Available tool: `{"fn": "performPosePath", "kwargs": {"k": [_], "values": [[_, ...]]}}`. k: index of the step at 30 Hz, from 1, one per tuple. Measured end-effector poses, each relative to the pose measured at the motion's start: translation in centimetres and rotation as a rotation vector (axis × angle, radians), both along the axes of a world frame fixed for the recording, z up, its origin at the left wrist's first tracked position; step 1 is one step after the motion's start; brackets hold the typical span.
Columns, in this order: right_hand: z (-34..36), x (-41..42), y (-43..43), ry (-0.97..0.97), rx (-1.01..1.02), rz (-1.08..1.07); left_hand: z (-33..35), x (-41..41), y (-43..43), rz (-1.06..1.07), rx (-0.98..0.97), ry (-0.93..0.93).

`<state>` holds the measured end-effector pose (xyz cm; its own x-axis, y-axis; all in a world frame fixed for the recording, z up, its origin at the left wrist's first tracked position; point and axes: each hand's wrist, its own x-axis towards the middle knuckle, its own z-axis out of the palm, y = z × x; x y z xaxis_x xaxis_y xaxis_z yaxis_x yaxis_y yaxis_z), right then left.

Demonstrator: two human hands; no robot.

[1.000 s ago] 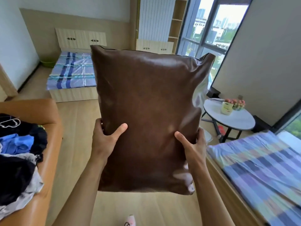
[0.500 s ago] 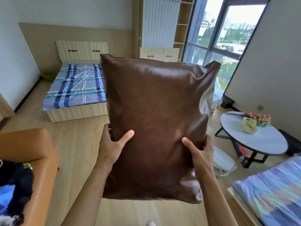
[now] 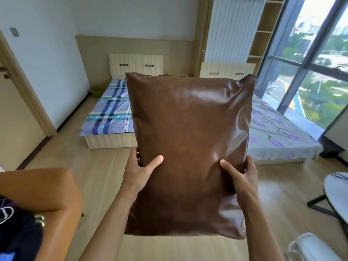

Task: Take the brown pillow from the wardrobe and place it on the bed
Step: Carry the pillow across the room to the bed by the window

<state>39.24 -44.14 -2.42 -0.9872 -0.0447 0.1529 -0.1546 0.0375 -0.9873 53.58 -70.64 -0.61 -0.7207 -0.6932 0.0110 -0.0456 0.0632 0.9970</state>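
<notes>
I am holding the brown pillow (image 3: pixel 188 147) upright in mid-air in front of me, well above the wooden floor (image 3: pixel 105 178), its shiny face filling the middle of my view. My left hand (image 3: pixel 140 171) is clamping its left edge with the thumb pressing flat on the front and the fingers wrapping behind; my right hand (image 3: pixel 240 175) is doing the same on the right edge, so both hands are gripping the one pillow from opposite sides, forearms reaching up from below. Beyond it I am counting two beds: the plaid bed (image 3: pixel 108 112) showing to the left of the pillow, and the floral bed (image 3: pixel 276 134) showing to the right, by the window (image 3: pixel 320 72); each is backed by a pale headboard. One orange sofa arm (image 3: pixel 47 193) is sitting at lower left with dark clothes (image 3: pixel 17 232) beside it, and one round bench (image 3: pixel 337 193) is cutting into the right edge. Compared with half a second ago, my view is swinging left: the round bench, then fully visible with a cup and flowers, is now mostly out of frame, the floral bed is coming into sight, and the plaid bed is looking nearer. My grip on the pillow is staying the same.
</notes>
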Motion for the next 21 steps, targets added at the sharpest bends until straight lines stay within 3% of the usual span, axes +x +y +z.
{"fn": "performPosePath", "kwargs": {"k": [11,21], "values": [[-2.6,-22.9,-14.4,-0.016,0.03,-0.025,-2.5,-25.1,-15.1,-0.036,0.043,0.015],[-3.3,-43.1,-20.7,-0.075,-0.027,-0.261,-1.7,-51.0,-23.1,-0.264,0.004,-0.042]]}}
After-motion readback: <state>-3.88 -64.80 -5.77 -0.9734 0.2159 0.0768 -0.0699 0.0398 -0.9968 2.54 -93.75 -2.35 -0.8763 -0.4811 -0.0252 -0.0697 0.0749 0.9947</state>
